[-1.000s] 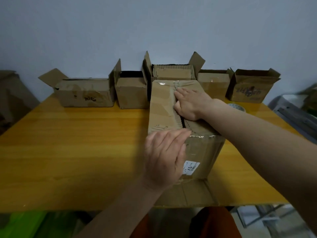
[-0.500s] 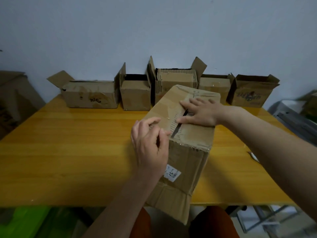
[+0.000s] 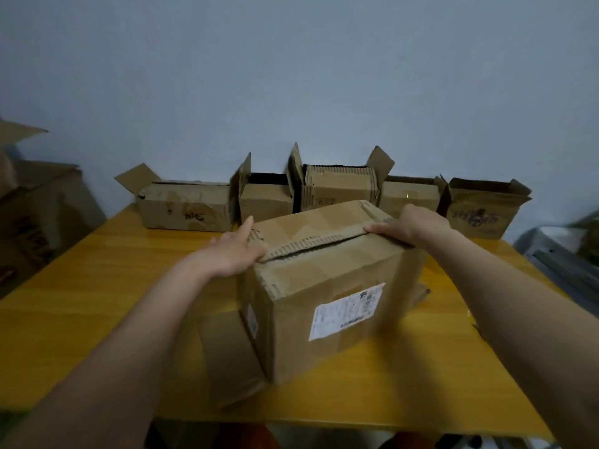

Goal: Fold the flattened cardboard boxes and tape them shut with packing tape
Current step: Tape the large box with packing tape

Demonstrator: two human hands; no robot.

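Hands [image 3: 236, 252] [image 3: 410, 223] grip the box [image 3: 324, 286] between them.

A plain pale blue-grey wall [image 3: 291, 76] fills the view from nine to three o'clock. Below it stands a glossy yellow wooden bench [image 3: 97, 286]. The light is dim and even, with a soft sheen on the wood.

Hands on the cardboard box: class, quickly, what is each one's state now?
Left hand: grips the cardboard box at its left top edge.
Right hand: grips its right top edge.
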